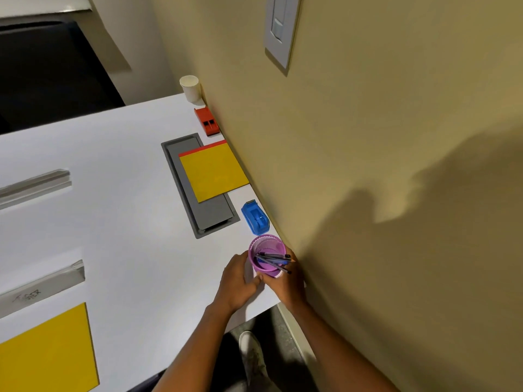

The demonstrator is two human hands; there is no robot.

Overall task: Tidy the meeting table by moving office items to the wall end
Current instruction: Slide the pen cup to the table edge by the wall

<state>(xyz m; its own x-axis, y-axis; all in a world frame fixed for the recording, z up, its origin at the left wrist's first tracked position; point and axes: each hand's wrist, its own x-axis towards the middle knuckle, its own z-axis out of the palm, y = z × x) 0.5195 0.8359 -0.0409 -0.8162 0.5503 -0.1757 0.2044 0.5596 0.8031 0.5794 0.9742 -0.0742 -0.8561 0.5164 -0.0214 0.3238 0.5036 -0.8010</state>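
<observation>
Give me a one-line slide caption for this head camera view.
Both hands, left hand and right hand, set a purple pen cup beside the blue tape dispenser along the wall.

Purple mesh pen cup (265,253) upright near table's wall edge, pens (274,261) inside leaning right, blue tape dispenser (255,218) just beyond, yellow red-topped pad (212,171) flat farther along, red stapler (207,121), white paper cup (190,88) upright at far corner

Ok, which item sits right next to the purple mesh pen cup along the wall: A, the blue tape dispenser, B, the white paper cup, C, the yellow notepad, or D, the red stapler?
A: the blue tape dispenser lies just beyond the purple mesh pen cup, which both hands hold.
</observation>
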